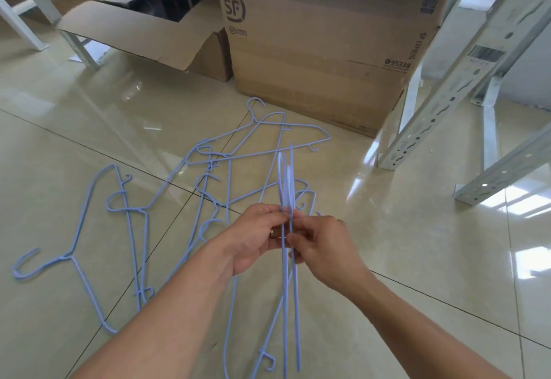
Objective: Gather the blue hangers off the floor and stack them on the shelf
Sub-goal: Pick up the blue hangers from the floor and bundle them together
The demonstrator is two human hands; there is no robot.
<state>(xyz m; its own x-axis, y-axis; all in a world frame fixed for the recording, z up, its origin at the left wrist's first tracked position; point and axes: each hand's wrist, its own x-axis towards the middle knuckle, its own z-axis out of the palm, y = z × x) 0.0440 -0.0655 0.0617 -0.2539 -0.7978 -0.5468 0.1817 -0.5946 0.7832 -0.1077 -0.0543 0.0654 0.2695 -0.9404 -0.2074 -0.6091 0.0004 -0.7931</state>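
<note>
Blue held hangers (286,188) overlap edge-on, count unclear.

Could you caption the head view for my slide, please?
Both hands grip a bundle of blue hangers; more hangers litter the floor.

Cardboard boxes (322,50): 2, one open, one closed, at far edge of floor (417,259). Hands: 2. Blue hangers (208,170): several tangled on floor, a few more held edge-on; exact count unreadable. Shelf uprights (453,89): at least 3.
</note>
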